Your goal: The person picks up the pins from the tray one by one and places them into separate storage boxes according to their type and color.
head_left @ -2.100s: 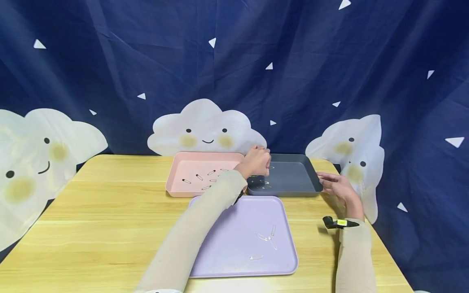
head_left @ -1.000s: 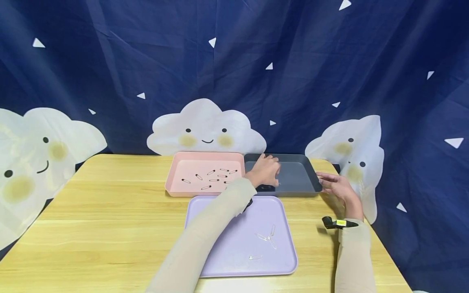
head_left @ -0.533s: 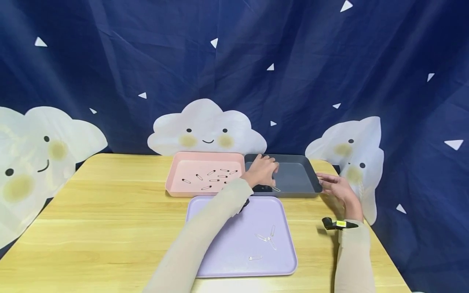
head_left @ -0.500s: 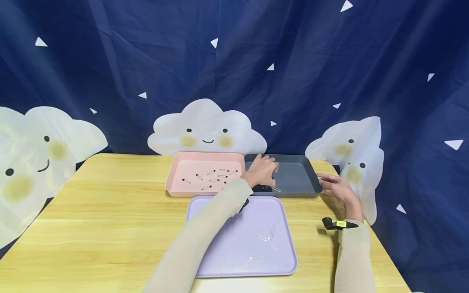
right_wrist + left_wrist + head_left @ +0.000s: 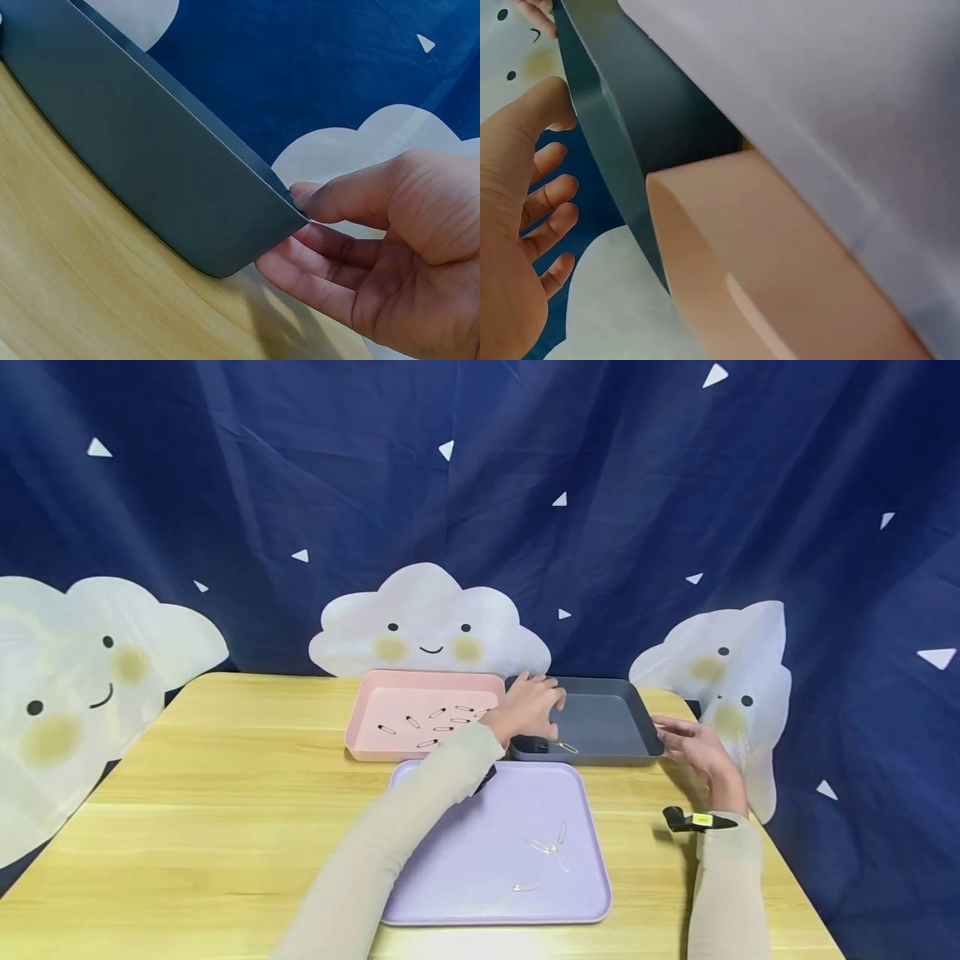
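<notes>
My left hand [image 5: 531,705] hovers over the left part of a dark grey tray [image 5: 611,752], fingers loosely bent and apart. In the left wrist view nothing is seen between the thumb and fingers of that hand [image 5: 514,202]. A pale metal safety pin [image 5: 567,747] lies in the grey tray just below the fingertips; the hand hides the tray's left part. At the tray's right end my right hand [image 5: 697,747] pinches the rim, thumb over the edge and fingers outside, as the right wrist view shows of the grey tray [image 5: 172,157].
Left of the grey tray stands a pink tray [image 5: 360,718] with several black-headed safety pins [image 5: 413,722]. Nearer, a lilac tray [image 5: 495,906] holds several pale safety pins [image 5: 527,887]. The wooden table [image 5: 187,827] ends at a blue cloud-patterned curtain [image 5: 360,485].
My left hand moved right from above the border of the pink and grey trays, its fingers loosening, then drew slightly back left. The pin near its fingertips came into view. My right hand kept its place.
</notes>
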Available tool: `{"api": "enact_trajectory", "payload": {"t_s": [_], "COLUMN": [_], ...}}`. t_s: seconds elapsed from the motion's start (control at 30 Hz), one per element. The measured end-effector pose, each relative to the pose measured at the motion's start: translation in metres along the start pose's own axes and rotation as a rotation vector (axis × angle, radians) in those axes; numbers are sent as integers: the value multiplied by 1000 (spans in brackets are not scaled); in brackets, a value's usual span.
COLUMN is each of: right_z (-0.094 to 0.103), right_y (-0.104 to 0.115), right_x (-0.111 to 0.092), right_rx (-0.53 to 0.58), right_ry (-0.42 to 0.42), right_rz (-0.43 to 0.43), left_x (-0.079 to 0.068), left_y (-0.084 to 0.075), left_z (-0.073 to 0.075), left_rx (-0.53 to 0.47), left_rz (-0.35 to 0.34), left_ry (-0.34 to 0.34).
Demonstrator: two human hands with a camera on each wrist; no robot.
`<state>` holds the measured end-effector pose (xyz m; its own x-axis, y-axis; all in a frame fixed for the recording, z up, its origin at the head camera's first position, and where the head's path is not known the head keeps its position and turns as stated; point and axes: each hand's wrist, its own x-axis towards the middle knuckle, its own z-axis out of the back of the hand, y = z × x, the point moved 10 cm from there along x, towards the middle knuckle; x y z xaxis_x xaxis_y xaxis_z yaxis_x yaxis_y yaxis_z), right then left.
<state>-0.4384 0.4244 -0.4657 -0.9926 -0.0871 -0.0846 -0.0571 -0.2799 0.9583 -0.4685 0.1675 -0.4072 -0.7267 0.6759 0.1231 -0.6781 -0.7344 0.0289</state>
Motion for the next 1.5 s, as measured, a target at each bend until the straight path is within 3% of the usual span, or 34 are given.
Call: {"api": "enact_trajectory", "payload": {"t_s": [0.33, 0.67, 1.07, 1.3, 1.5], "right_z": [5, 4, 3, 4, 3], "right_y": [-5, -3, -3, -4, -4], "right_x": [1, 1, 1, 2, 2], "right_rx": [-23, -7, 7, -6, 1], "right_ry": [-4, 12, 10, 6, 4], "right_rz": [-1, -23, -12, -13, -15], "left_x": [-24, -63, -91, -97, -99], "left_y": [-11, -49, -91, -102, -108], "left_z": [20, 23, -1, -14, -17], "left_rx": [29, 70, 60, -6, 2], "left_rz": [-115, -309, -451, -497, -512], "left_ry": [-100, -131, -36, 31, 52]}}
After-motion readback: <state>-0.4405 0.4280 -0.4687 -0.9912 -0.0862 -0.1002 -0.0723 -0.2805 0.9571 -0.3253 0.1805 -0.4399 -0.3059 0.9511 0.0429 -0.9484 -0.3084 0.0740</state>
